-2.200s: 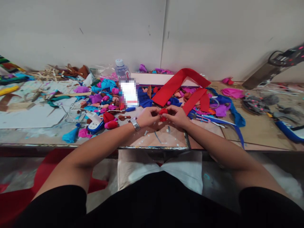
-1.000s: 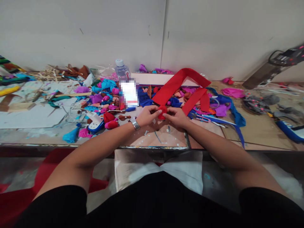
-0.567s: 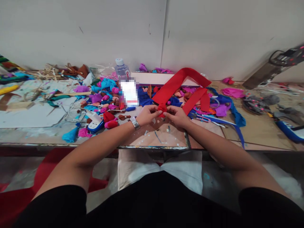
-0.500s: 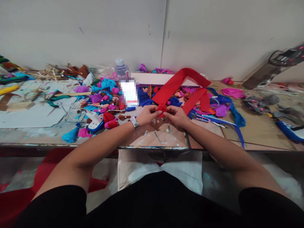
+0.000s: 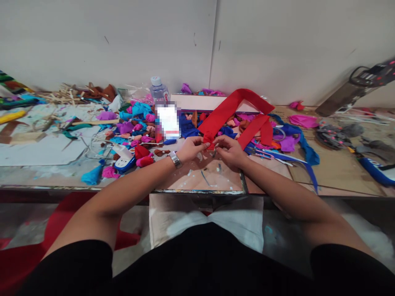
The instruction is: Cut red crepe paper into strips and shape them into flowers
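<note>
Near the front of the cluttered table, my left hand (image 5: 194,148) pinches a small rolled red fabric or paper flower (image 5: 209,139) between thumb and fingers. From that flower a wide red strip (image 5: 226,107) runs up and right, folds over, and comes back down on the right side. My right hand (image 5: 230,151) is at the flower's right edge, fingers curled together; whether anything is between its fingertips is hidden. A silver watch (image 5: 175,159) is on my left wrist. Behind my right hand lie scissors with pink handles (image 5: 262,153).
Colourful crumpled scraps and small flowers (image 5: 135,127) are heaped behind and left of my hands. A clear bottle (image 5: 159,90) stands behind a lit phone (image 5: 168,119). Leftward are a power strip (image 5: 125,161) and green-handled pliers (image 5: 75,129). A blue strip (image 5: 311,176) hangs toward the front edge.
My right fingers have drawn slightly to the right, off the middle of the red flower. The flower shows more openly in my left hand, which has hardly moved.
</note>
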Demonstrator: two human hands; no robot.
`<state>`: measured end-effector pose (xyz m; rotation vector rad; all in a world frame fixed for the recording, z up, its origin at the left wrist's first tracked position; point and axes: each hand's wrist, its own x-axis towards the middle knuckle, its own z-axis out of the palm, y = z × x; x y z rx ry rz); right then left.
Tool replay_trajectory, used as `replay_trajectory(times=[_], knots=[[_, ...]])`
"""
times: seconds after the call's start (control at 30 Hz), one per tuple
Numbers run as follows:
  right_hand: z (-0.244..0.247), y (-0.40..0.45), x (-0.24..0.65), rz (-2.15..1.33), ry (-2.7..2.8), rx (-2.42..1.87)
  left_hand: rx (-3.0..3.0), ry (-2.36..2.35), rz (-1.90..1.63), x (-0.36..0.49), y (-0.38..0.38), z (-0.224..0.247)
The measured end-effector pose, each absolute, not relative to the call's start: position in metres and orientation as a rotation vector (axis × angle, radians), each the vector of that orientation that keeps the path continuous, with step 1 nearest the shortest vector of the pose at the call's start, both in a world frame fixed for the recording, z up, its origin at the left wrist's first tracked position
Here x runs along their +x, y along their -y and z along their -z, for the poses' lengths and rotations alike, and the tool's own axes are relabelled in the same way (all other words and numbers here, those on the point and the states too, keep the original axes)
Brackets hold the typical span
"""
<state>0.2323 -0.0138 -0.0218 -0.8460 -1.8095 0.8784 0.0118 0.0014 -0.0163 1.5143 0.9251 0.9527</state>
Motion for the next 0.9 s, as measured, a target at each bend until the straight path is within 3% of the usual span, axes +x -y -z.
replay_trajectory(times=[0.17, 0.9], knots=[[0.0143, 0.0158, 0.2335, -0.677, 1.964, -0.827, 1.503, -0.905, -0.954, 0.0121, -0.0018, 0.0182], [0.0139, 0.0108, 0.2383, -0.700, 1.970, -0.829, 1.568, -0.928, -0.935, 0.0111, -0.0018, 0.0165]])
